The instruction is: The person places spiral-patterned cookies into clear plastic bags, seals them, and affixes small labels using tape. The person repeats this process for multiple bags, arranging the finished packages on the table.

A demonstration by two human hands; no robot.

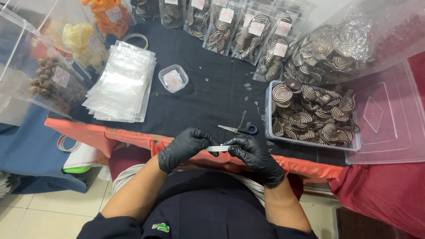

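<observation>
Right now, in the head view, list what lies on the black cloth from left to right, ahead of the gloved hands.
Stack of clear plastic bags → small clear square tub → blue-handled scissors → clear plastic box of brown-and-cream spiral biscuits → clear plastic lid.

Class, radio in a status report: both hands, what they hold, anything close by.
Left hand and right hand, gloved, pinch a thin white strip between them. Scissors lie just beyond, untouched. Tub of spiral cookies on the right.

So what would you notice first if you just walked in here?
Probably the swirl cookies, brown and cream, heaped in a clear tub at right, with more bagged behind. Then the left hand and right hand, in black gloves, pinching a thin white strip at the table's edge.
</observation>
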